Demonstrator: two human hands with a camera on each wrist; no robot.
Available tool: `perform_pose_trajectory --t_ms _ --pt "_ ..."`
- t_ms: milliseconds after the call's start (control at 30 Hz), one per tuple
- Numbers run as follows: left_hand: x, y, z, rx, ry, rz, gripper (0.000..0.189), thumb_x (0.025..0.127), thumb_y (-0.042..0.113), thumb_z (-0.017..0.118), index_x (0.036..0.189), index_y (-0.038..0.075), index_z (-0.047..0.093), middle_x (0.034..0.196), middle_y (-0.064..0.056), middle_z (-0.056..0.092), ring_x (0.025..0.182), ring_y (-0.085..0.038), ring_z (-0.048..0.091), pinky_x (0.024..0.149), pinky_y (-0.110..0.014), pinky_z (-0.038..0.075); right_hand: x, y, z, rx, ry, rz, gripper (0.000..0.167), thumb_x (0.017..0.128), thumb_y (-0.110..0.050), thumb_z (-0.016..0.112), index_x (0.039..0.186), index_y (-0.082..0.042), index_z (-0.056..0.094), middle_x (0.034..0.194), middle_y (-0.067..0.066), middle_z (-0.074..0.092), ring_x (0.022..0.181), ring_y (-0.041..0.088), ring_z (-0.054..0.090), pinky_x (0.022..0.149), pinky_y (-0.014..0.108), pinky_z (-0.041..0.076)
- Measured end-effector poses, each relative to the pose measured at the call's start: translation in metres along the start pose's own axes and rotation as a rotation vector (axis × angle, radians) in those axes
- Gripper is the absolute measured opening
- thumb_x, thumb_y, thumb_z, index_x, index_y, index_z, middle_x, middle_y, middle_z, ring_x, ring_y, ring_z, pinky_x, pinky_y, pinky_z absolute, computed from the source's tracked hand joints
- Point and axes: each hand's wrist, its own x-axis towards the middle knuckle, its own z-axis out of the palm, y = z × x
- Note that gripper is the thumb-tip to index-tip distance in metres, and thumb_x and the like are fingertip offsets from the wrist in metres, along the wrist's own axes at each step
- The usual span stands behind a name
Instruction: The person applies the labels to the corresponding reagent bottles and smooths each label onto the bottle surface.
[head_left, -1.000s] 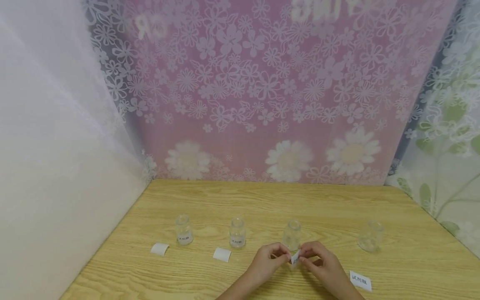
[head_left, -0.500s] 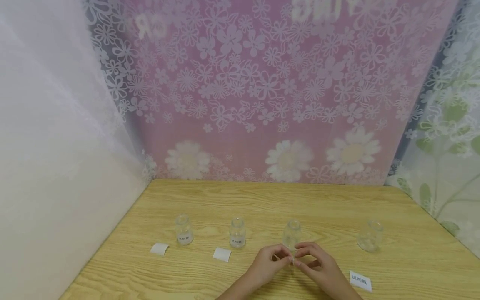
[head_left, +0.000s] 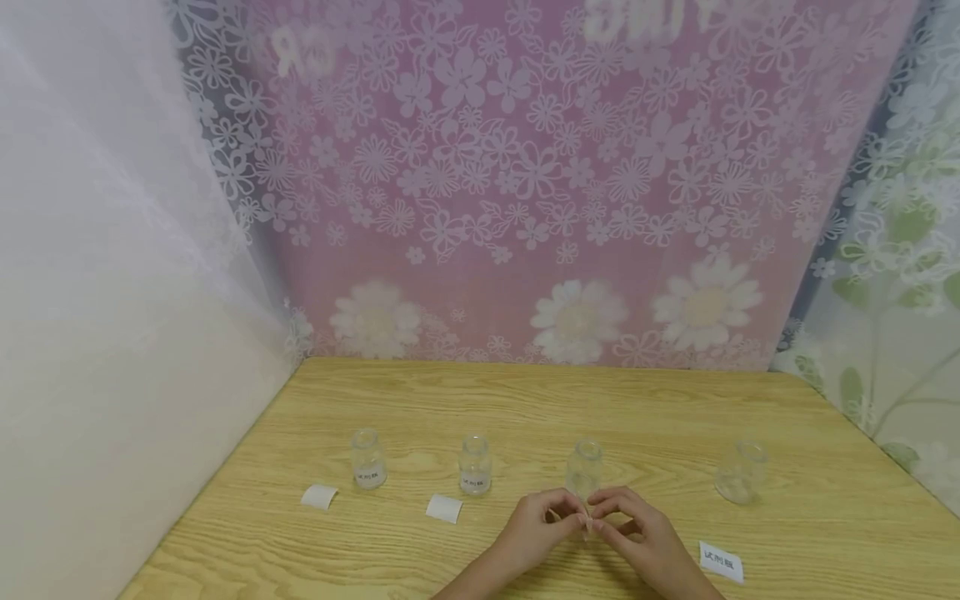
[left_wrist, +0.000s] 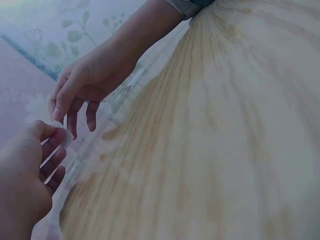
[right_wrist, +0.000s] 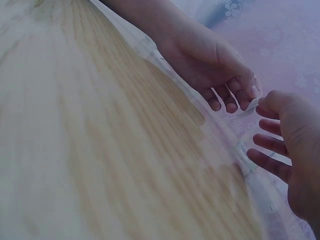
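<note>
My left hand (head_left: 543,527) and right hand (head_left: 636,532) meet fingertip to fingertip in the head view, low and right of centre. Between them both pinch a small white label (right_wrist: 251,106), turned nearly edge-on and mostly hidden by the fingers. The wrist views show it as a pale sliver at the thumbs and forefingers; the other fingers are bent loosely. Right behind the hands stands a clear glass bottle (head_left: 584,467) with no label visible on it. Another printed label (head_left: 722,562) lies on the table to the right of my right hand.
Two glass bottles with printed labels, one far left (head_left: 368,458) and one nearer (head_left: 475,464), stand upright on the wooden table (head_left: 420,400). A plain glass bottle (head_left: 741,472) is at right. White paper pieces, left (head_left: 319,497) and middle (head_left: 444,509), lie in front. Patterned curtains surround the table.
The label between my hands has turned from showing its printed face to nearly edge-on. My right fingertips have moved slightly left, closer to the left ones. The bottles have not moved.
</note>
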Motion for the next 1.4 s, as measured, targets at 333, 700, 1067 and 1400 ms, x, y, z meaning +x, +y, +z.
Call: perform_pose_trajectory --t_ms 333,700,1067,1400 --pt "0.0014 -0.003 0.0006 0.001 0.051 -0.004 0.015 0.091 0.022 0.059 0.091 0.009 0.065 0.086 0.009 0.064 0.079 -0.002 0.054 0.07 -0.021 0.046 0.0008 -0.0031 -0.0011 -0.014 0.018 0.106 0.015 0.087 -0.002 0.061 0.088 -0.016 0.062 0.104 0.01 0.059 0.094 0.006 0.052 0.061 0.028 0.051" --pt "0.0036 -0.0032 0.001 0.02 0.159 -0.065 0.009 0.088 0.016 0.063 0.085 0.008 0.066 0.074 0.009 0.06 0.071 -0.002 0.052 0.064 -0.02 0.043 0.0016 -0.0043 -0.0022 0.021 0.045 0.204 0.008 0.089 -0.007 0.06 0.087 -0.014 0.062 0.105 0.009 0.058 0.089 0.015 0.056 0.06 0.029 0.051" --pt "0.0037 -0.0044 -0.0002 0.044 0.241 -0.108 0.007 0.087 0.015 0.062 0.085 0.008 0.064 0.074 0.011 0.056 0.068 -0.003 0.05 0.06 -0.019 0.044 0.0008 -0.0006 -0.0025 0.046 0.053 0.209 0.009 0.088 -0.002 0.059 0.087 -0.011 0.061 0.106 0.014 0.057 0.085 0.008 0.054 0.059 0.03 0.051" --pt "0.0049 -0.0065 -0.0018 0.199 0.317 -0.045 0.004 0.082 0.011 0.064 0.08 0.009 0.063 0.07 0.014 0.053 0.064 0.0 0.048 0.056 -0.017 0.044 0.002 -0.0023 -0.0035 0.027 0.082 0.203 0.008 0.088 -0.003 0.059 0.085 -0.01 0.06 0.103 0.012 0.058 0.082 0.013 0.056 0.057 0.029 0.05"
